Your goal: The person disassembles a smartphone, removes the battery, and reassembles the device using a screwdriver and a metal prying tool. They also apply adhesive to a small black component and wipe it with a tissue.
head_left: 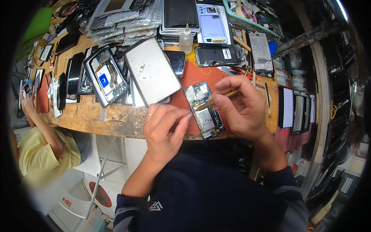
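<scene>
An opened phone (206, 120), its circuit board and battery bared, lies on a red mat (190, 75) in front of me. My right hand (245, 106) grips a brass-coloured screwdriver (205, 105) that slants down to the left across the phone. At the screwdriver's thin tip, by the phone's left edge, my left hand (164, 125) is closed in a pinch. Whatever sits between those left fingertips is too small to make out.
Left of the mat are a white-faced tray (154, 71) with tiny parts and another opened phone (106, 77). A needle bottle (186, 40), a dark phone part (218, 55) and red-handled pliers (235, 70) stand or lie behind. Another person's hand (28, 103) is at far left.
</scene>
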